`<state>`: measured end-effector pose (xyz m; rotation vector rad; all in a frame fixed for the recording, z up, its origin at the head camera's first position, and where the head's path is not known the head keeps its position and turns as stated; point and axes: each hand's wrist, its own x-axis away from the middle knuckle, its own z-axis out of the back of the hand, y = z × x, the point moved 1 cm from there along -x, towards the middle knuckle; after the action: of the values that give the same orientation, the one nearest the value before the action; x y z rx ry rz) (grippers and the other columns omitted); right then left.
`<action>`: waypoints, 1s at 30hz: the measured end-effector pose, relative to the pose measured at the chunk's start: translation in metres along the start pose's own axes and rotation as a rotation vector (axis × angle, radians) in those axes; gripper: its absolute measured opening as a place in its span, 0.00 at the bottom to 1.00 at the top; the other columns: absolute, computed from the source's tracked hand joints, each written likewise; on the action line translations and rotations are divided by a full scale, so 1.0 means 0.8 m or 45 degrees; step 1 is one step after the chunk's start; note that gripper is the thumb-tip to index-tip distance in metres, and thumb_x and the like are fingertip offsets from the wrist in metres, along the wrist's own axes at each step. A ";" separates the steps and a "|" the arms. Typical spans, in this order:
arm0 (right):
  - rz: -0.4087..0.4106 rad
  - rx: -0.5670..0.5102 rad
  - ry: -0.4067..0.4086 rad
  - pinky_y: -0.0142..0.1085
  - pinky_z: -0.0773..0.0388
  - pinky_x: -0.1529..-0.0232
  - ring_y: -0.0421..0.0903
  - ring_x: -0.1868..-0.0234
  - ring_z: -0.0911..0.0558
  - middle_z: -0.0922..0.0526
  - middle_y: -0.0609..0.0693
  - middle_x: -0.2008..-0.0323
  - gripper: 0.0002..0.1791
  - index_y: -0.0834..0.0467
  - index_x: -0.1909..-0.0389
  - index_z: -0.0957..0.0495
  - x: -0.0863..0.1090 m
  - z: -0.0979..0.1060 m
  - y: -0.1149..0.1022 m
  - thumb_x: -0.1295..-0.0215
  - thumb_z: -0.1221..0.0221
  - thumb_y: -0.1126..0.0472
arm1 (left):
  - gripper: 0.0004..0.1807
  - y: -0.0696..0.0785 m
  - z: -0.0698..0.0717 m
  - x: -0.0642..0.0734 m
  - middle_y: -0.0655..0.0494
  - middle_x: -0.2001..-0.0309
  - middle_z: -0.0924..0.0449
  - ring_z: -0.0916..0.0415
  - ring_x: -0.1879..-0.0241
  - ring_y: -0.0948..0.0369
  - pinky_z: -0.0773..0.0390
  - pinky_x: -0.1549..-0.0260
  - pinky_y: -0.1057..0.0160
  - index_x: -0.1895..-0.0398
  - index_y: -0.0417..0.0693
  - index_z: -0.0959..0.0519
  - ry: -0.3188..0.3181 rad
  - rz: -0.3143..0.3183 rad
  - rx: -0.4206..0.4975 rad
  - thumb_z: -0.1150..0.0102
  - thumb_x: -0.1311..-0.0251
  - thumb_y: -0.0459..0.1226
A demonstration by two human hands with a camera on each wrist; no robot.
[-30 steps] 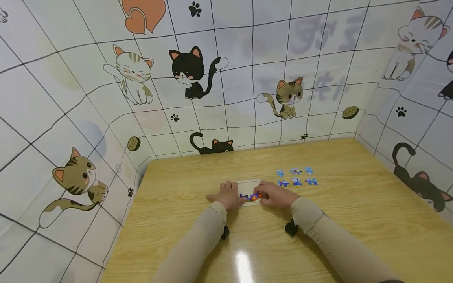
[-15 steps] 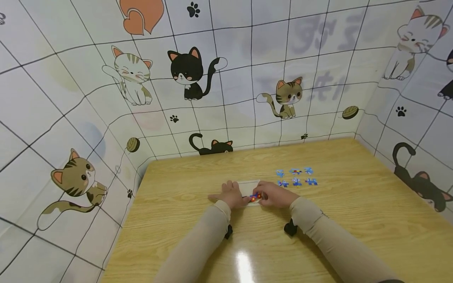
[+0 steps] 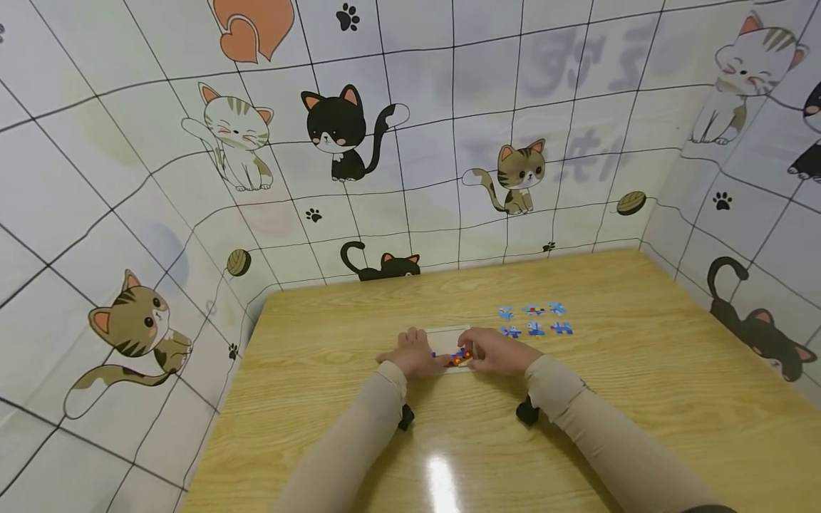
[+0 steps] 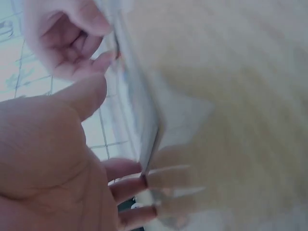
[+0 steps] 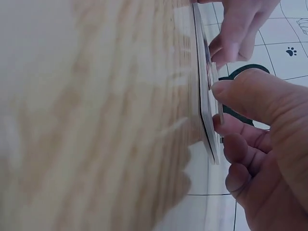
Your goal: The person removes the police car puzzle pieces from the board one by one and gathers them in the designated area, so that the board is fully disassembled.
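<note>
A shallow white puzzle tray [image 3: 449, 336] lies on the table between both hands, with colourful jigsaw pieces [image 3: 457, 358] along its near side. My left hand [image 3: 413, 354] rests at the tray's left end, its thumb reaching over the pieces. In the left wrist view its straight fingers [image 4: 129, 188] touch the tray's edge. At the right end, my right hand [image 3: 502, 353] pinches a thin puzzle piece [image 5: 221, 114] between thumb and index finger. The right wrist view shows that piece edge-on, just over the tray [image 5: 207, 127]. Its printed face is mostly hidden by the fingers.
Several loose blue puzzle pieces [image 3: 535, 328] lie in two rows on the wooden table [image 3: 321, 320], right of and behind the tray. A white wall covering [image 3: 436, 157] with cat drawings and black grid lines stands behind and beside the table.
My left hand shifted slightly right across the pieces, then back left, uncovering a bit more of them. My right hand stays at the tray's right end. The loose pieces have not moved.
</note>
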<state>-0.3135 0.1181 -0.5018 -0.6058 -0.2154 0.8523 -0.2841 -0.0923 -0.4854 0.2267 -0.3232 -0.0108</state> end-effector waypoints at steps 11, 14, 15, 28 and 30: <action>-0.027 -0.057 0.076 0.33 0.32 0.71 0.36 0.77 0.34 0.26 0.47 0.69 0.08 0.58 0.56 0.25 0.010 0.005 0.003 0.31 0.37 0.66 | 0.42 -0.027 0.003 -0.001 0.49 0.32 0.35 0.40 0.31 0.52 0.34 0.47 0.25 0.36 0.47 0.33 -0.050 -0.184 -0.018 0.38 0.41 0.66; -0.027 -0.028 0.103 0.33 0.34 0.72 0.36 0.78 0.35 0.26 0.47 0.69 0.07 0.57 0.57 0.24 0.015 0.011 0.002 0.31 0.37 0.66 | 0.41 -0.027 0.002 0.001 0.48 0.30 0.37 0.42 0.28 0.52 0.38 0.46 0.21 0.36 0.47 0.33 -0.035 -0.184 -0.016 0.37 0.41 0.65; -0.033 -0.013 0.109 0.32 0.34 0.73 0.35 0.78 0.35 0.26 0.48 0.69 0.07 0.57 0.57 0.24 0.016 0.013 0.002 0.31 0.37 0.66 | 0.41 -0.027 0.002 0.002 0.47 0.29 0.38 0.43 0.28 0.51 0.39 0.46 0.20 0.36 0.47 0.33 -0.029 -0.182 -0.014 0.36 0.41 0.64; -0.087 0.056 0.184 0.32 0.34 0.74 0.35 0.79 0.36 0.26 0.44 0.70 0.07 0.54 0.60 0.23 0.058 0.034 0.034 0.32 0.37 0.68 | 0.43 -0.027 -0.002 0.007 0.44 0.29 0.39 0.45 0.27 0.48 0.43 0.46 0.17 0.34 0.43 0.36 -0.013 -0.199 -0.008 0.37 0.39 0.63; -0.083 0.071 0.214 0.33 0.33 0.74 0.35 0.80 0.36 0.24 0.45 0.67 0.07 0.53 0.61 0.23 0.065 0.039 0.037 0.33 0.36 0.68 | 0.43 -0.027 -0.001 0.006 0.45 0.28 0.40 0.46 0.27 0.48 0.43 0.46 0.17 0.33 0.43 0.36 -0.008 -0.202 -0.013 0.37 0.39 0.63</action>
<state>-0.3118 0.1855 -0.4968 -0.6116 -0.0581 0.7382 -0.2787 -0.1136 -0.4898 0.2416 -0.3110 -0.1697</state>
